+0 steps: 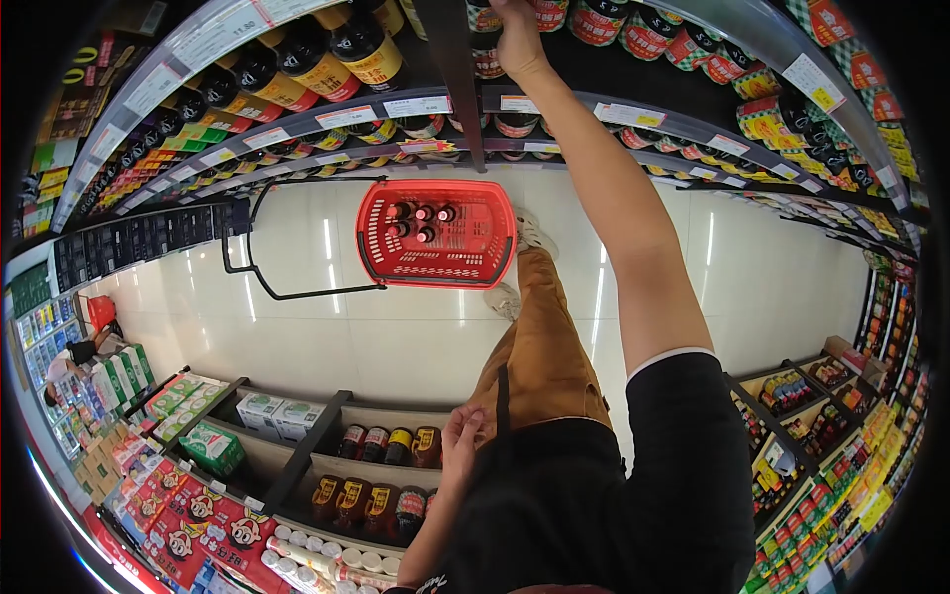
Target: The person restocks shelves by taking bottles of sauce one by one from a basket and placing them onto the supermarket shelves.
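Note:
My right hand point(517, 48) reaches up to the shelf at the top edge, beside jars with red and green labels point(597, 22). Its fingers are cut off by the frame, so their grip is hidden. Low at my side, my left hand point(462, 432) is loosely closed by my brown trousers point(542, 342), with nothing visible in it. A red shopping basket point(435, 271) stands on the floor by my feet, holding several dark bottles with pinkish-red caps point(425, 234). Its long black handle point(259, 281) extends to the left.
Dark bottles with yellow labels point(364, 51) line the upper left shelf. Behind me, a lower shelf holds jars and bottles point(353, 498), with red packages point(180, 540) beside it. A person point(69, 364) is at the far left. Pale tiled floor point(396, 342) runs between the shelves.

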`<state>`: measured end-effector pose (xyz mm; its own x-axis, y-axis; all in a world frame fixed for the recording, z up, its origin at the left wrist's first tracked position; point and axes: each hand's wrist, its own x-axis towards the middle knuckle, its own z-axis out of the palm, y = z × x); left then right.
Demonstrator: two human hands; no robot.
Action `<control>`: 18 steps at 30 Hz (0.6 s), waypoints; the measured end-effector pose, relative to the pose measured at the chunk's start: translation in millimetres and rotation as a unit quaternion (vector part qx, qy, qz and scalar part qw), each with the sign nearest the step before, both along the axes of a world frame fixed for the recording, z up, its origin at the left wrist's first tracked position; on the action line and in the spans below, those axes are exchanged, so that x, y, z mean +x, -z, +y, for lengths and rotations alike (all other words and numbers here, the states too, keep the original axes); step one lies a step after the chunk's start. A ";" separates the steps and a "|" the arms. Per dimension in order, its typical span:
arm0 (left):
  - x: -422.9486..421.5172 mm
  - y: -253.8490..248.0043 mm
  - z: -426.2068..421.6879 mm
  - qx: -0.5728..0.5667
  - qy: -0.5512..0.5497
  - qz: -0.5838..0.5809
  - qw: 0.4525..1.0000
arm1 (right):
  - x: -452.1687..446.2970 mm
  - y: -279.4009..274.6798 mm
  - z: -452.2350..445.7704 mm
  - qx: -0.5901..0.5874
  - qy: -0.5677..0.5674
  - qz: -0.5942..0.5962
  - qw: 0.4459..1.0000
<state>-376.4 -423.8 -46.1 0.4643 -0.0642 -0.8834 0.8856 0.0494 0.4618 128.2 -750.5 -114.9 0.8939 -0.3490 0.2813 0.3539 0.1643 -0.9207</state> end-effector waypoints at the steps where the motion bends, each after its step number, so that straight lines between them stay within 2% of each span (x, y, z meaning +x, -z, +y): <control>1: -0.7 0.0 0.0 0.001 -0.001 -0.003 1.000 | -2.5 -5.3 3.4 -0.008 0.024 -0.021 0.999; 3: -1.9 -0.7 -1.3 -0.002 -0.004 -0.006 1.000 | -7.3 -13.6 8.2 -0.024 0.074 -0.062 0.995; 6: -1.9 -1.8 -3.0 0.001 0.000 -0.009 1.000 | -16.3 -18.2 7.9 0.003 0.012 -0.013 1.000; 14: -13.9 -1.6 -0.7 -0.004 -0.012 -0.012 1.000 | -21.9 -29.4 6.0 -0.048 0.039 -0.017 0.998; 15: -16.3 -1.9 -0.2 -0.004 -0.015 -0.013 1.000 | -17.8 -23.3 6.4 0.021 -0.009 -0.017 1.000; 18: -20.9 -4.6 -2.3 -0.001 -0.033 -0.018 0.999 | -10.2 -7.7 -0.3 -0.015 0.016 -0.026 0.999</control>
<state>-397.3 -426.1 -41.5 0.4984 -0.0341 -0.8663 0.8635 0.1090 0.4925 117.9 -750.8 -107.3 0.8661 -0.3681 0.3382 0.4065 0.1249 -0.9051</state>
